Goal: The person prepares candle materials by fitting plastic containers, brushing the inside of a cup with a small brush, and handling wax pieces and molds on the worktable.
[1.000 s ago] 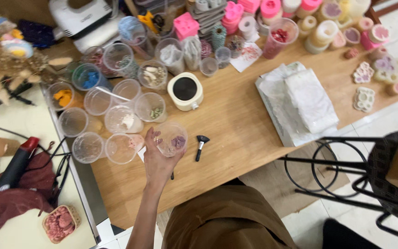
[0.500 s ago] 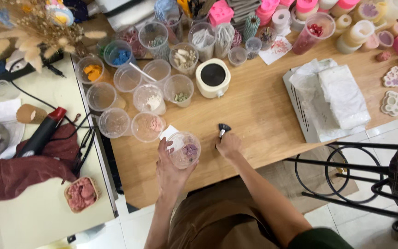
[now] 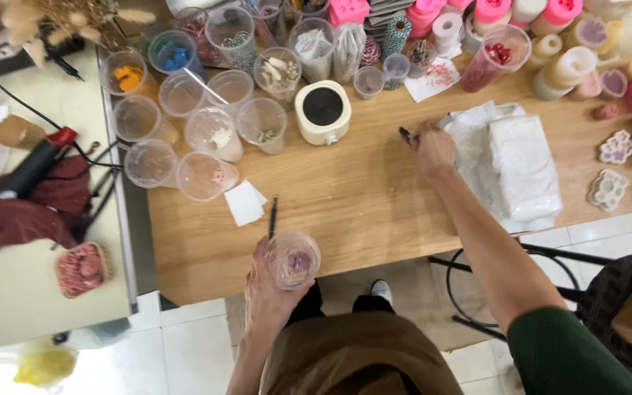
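My left hand [image 3: 271, 287] grips a clear plastic cup [image 3: 293, 259] with a pink-purple lump inside, held over the near edge of the wooden table [image 3: 360, 197]. A thin dark stick [image 3: 273, 217] pokes up from that hand's fingers. My right hand [image 3: 433, 150] reaches out across the table and is closed on a small black brush [image 3: 404, 135]. It rests at the left edge of a pile of white cloths [image 3: 522, 167].
A cream round pot [image 3: 323, 110] with a black top stands mid-table. Several clear cups [image 3: 213, 132] cluster at the left, a white paper square [image 3: 245, 202] below them. Pink moulds and candles [image 3: 572, 66] line the back right. A black metal stool [image 3: 510, 285] stands under the table edge.
My right hand picked the black brush up off the table near the cup and carried it right, to the white cloths. My left hand keeps holding the cup.
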